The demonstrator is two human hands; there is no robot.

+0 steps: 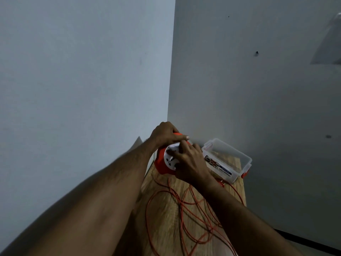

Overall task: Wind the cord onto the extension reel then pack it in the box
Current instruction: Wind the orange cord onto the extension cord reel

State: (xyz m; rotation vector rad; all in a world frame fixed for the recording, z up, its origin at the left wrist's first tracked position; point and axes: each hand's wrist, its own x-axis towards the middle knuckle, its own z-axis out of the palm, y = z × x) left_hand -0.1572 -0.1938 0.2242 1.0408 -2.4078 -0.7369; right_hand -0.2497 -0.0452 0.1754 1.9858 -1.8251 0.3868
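Observation:
An orange extension reel (160, 164) with a white socket face stands on edge at the far end of a narrow wooden table (162, 215). My left hand (164, 134) grips the reel's top rim. My right hand (190, 163) presses on the white face, fingers curled against it. The orange cord (184, 209) lies in loose tangled loops on the table in front of the reel, under my right forearm. A clear plastic box (227, 160) with orange clips stands open to the right of the reel, a label on its near wall.
The table sits in a corner between two pale walls (83, 80). A dark strip (304, 241) runs along the floor at lower right. The cord's orange plug end (222, 184) lies near the box.

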